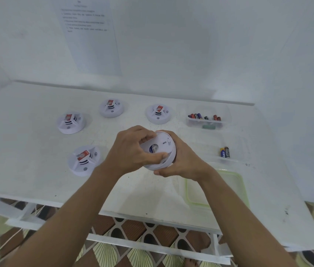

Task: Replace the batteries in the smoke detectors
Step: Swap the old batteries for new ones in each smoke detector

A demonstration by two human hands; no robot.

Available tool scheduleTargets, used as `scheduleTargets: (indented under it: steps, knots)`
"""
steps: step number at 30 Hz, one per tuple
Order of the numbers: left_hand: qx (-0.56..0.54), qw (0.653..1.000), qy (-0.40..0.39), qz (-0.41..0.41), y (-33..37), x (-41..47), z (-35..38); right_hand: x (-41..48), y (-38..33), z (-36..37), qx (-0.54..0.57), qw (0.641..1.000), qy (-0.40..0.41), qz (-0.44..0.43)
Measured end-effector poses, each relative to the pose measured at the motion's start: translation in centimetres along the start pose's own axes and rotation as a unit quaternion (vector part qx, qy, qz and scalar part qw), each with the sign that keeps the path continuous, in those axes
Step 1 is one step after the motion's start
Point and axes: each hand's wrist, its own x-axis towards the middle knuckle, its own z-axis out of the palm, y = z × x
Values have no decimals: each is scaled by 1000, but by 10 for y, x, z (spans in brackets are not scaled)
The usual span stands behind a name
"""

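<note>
I hold a white smoke detector above the middle of the table, its back turned toward me. My left hand grips its back plate from the left, fingers curled over the top edge and thumb along the lower edge. My right hand cups the detector body from the right and below. A blue label shows through a round opening in the back. Several other detectors lie face up on the table, each with a red sticker: one at the front left, one at the left, two at the back.
A clear tray at the back right holds several batteries. Two more batteries lie in a second clear tray to the right. A green-rimmed lid lies at the front right. A printed sheet hangs on the wall.
</note>
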Motion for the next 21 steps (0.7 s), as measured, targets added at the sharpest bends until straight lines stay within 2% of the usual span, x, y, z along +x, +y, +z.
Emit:
scheduleTargets:
  steps: [6,14,21]
  knots:
    - [-1,1000,17,-15,2,-3,5,1,0,-1,-14,1000,1,-4]
    - [-20,1000,4,10,-9,-4,-1,-1,-4,-3,-49,998,-21,-14]
    - [-44,998,-35,4,-10,-6,-4,-4,-5,-4,-25,999,-38,-3]
